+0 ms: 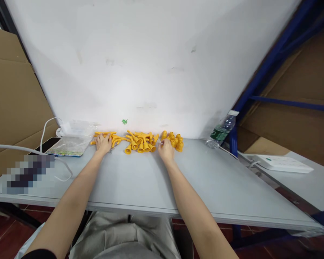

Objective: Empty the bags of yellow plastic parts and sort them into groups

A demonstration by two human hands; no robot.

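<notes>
At the back of the table, my left hand [104,143] rests with its fingers apart on a group of yellow branched plastic pieces [118,138]. Small metal screws or springs [113,147] lie beside that hand, too small to tell which. A middle heap of yellow horn-shaped plastic pieces [140,144], their flared ends facing me, sits between my hands. My right hand [166,150] is closed at the heap's right side, its fingertips pressed together. What it pinches, if anything, is hidden. Just beyond it stand several short yellow cup-shaped pieces [179,143].
A white panel [151,72] rises behind the grey table [135,183]. To the left lie a clear plastic bag [72,144], a white cable [16,146] and a blurred dark object. A plastic bottle [223,130] leans at the right, near a blue frame and a white power strip [283,163].
</notes>
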